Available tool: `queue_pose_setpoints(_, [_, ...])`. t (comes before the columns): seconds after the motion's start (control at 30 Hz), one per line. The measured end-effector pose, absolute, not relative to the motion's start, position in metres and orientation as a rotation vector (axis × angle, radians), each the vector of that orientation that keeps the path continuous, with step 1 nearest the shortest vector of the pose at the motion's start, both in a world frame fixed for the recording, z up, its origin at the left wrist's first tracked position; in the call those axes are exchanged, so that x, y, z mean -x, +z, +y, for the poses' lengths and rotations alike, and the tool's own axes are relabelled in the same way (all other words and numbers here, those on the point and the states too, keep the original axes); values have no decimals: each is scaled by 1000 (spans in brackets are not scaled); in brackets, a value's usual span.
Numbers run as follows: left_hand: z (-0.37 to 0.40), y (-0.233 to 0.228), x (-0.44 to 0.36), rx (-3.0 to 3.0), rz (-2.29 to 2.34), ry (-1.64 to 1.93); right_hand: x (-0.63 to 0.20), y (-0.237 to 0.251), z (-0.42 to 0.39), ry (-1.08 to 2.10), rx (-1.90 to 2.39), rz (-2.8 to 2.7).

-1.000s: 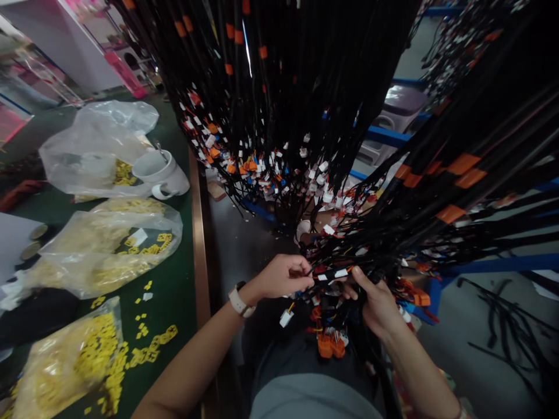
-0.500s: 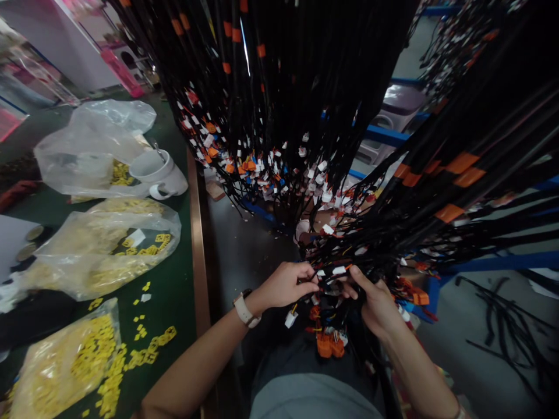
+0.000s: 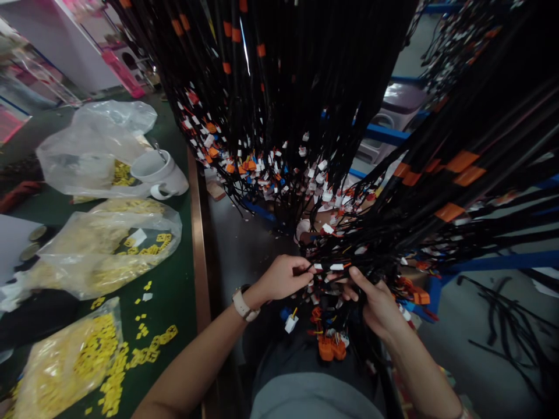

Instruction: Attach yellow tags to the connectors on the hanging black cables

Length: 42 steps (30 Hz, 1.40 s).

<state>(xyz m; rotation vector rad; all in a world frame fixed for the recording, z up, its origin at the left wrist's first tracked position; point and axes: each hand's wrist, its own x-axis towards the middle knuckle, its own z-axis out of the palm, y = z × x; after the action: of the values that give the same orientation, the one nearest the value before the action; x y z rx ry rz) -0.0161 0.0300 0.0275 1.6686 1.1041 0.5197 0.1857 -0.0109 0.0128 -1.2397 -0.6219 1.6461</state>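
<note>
left hand [image 3: 283,278] pinched shut on white connector [image 3: 317,267] | right hand [image 3: 375,302] clasps black wire bundle [image 3: 371,256], lower centre | advice: keep bundle steady, isolate one lead | yellow clips [image 3: 109,372] on counter [image 3: 174,291], lower left

left hand [image 3: 283,277] – edged up | white connector [image 3: 336,267] – lifted slightly higher

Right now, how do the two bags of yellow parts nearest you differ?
The near bag is packed tight, with yellow clips spilled loose at its mouth. The middle bag lies flatter and slacker, partly empty, with a white slip inside. Both are clear plastic, lying on the green table.
</note>
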Motion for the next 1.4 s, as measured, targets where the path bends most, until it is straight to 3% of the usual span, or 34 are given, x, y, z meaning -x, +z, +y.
queue_pose_setpoints(0.23, [30,33,15,-1864,1245,594,-189,16,-13,1684,1234,-666])
queue_pose_setpoints(0.57, [35,40,25,-1231,949,316,-191,16,-15,1689,1271,-668])
queue_pose_setpoints(1.0, [36,36,28,-991,908,548,-210,13,-38,1514,1388,-672])
queue_pose_setpoints(1.4, [32,33,23,-897,896,635,-201,20,-32,1595,1359,-552])
